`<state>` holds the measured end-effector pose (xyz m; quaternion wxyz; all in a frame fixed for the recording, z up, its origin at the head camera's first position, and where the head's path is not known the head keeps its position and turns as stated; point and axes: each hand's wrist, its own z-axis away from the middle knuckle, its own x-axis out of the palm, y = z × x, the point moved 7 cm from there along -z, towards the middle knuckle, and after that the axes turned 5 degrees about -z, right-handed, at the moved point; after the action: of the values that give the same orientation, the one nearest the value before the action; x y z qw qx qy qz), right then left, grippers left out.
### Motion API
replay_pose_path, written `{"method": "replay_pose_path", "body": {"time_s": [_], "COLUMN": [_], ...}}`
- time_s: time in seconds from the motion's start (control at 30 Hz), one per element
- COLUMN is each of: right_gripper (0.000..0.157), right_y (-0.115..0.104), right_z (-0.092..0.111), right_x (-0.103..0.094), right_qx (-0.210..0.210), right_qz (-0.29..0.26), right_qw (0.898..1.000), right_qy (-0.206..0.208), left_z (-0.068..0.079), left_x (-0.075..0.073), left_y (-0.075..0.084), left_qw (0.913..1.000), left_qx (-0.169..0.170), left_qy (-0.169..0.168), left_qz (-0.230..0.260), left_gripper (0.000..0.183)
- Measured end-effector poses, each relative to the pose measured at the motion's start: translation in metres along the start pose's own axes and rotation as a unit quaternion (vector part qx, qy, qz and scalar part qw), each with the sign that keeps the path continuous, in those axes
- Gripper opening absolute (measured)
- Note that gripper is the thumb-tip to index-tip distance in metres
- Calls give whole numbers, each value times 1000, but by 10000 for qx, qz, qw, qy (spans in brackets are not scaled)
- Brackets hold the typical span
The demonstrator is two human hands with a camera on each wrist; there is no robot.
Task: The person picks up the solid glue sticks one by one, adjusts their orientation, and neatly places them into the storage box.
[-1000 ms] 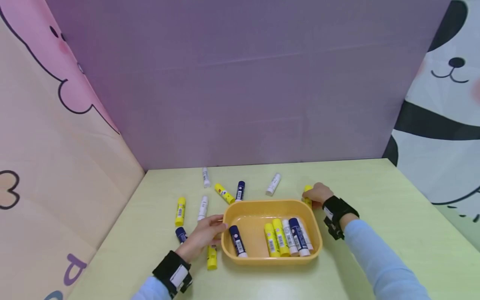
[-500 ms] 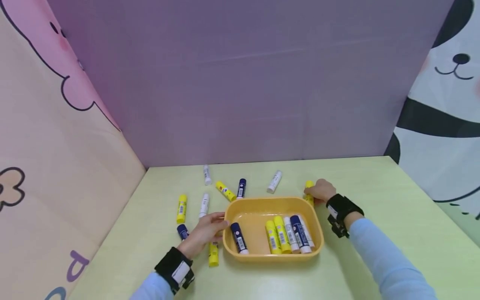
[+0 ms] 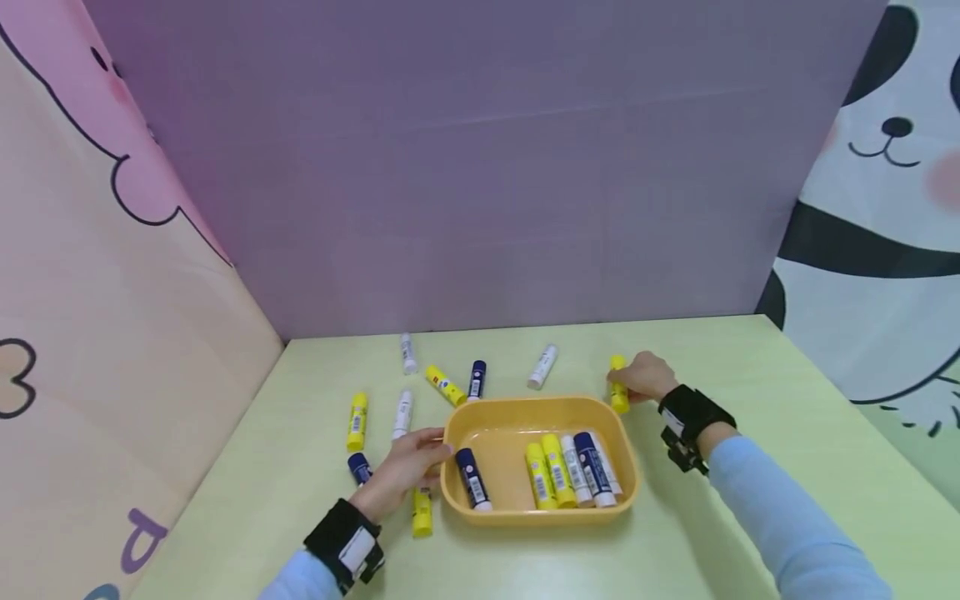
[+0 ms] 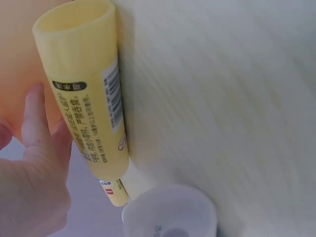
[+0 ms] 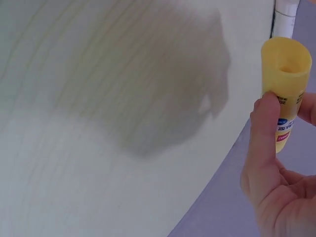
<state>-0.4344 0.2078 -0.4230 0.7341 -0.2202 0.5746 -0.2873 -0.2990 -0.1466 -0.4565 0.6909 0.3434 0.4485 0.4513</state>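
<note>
My left hand holds the left rim of a yellow-orange plastic tray, thumb at the rim and fingers against the outer wall. Beside those fingers a yellow glue stick lies on the table. Beyond the tray's far right corner, my right hand pinches another yellow glue stick between thumb and fingers. In the tray, a navy glue stick lies at the left; yellow ones, white ones and another navy one lie side by side at the right.
Behind the tray lie white glue sticks, a slanted yellow one and a navy one. More lie left of it, including a yellow one and a navy one. A purple backdrop borders the table's far edge.
My right hand has shifted slightly right and away from the tray with the yellow glue stick, more of which shows now. The left hand stays at the tray's rim.
</note>
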Motion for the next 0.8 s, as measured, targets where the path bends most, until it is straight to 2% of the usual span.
{"method": "replay_pose_path", "body": {"time_s": [0.37,0.6,0.8], "right_gripper": [31,32,36], "right_y": [-16,-39,-53], "right_z": [12,31,47], "right_x": [-15,-23,-21], "right_qx": [-239,-823,-686], "right_qz": [-35,-10,153], "right_qw": [9997,9966,9975], "right_qy": [37,-87,-108], "left_z": [3,5,5], "left_x": [0,-1,0], "left_y": [1,3,2], "left_qw": [10000,10000,9998], "left_qx": [-22,36,102], "left_qy": [-47,-60,-119], "left_qz": [-15,20,88], "left_gripper": [51,50,50]}}
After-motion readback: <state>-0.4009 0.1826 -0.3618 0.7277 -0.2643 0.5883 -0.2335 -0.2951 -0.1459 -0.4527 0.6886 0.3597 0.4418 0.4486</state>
